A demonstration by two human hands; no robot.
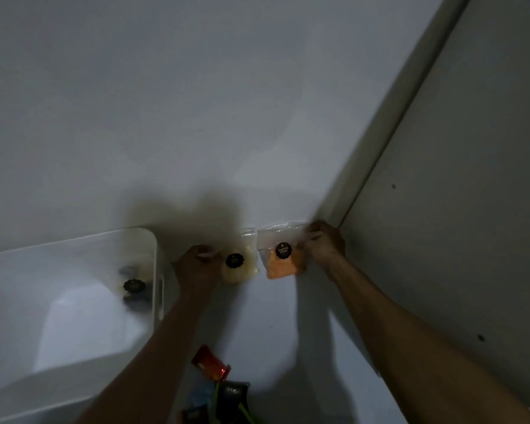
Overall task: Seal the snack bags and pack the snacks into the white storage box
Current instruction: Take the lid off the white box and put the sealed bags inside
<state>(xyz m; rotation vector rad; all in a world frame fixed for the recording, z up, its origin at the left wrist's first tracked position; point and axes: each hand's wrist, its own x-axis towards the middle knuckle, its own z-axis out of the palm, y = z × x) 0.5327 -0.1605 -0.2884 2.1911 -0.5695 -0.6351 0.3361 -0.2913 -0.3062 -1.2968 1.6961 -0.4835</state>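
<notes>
My left hand (198, 264) pinches the cream snack bag (240, 266) at its left edge; my right hand (322, 247) pinches the orange snack bag (283, 260) at its right edge. Both bags lie side by side on the white table (273, 316). The white storage box (74, 301) sits just left, a dark-labelled bag (133, 286) inside. Small wrapped snacks (214, 384) lie near me.

Cream bag (242, 266) beside orange bag (283, 255)
</notes>
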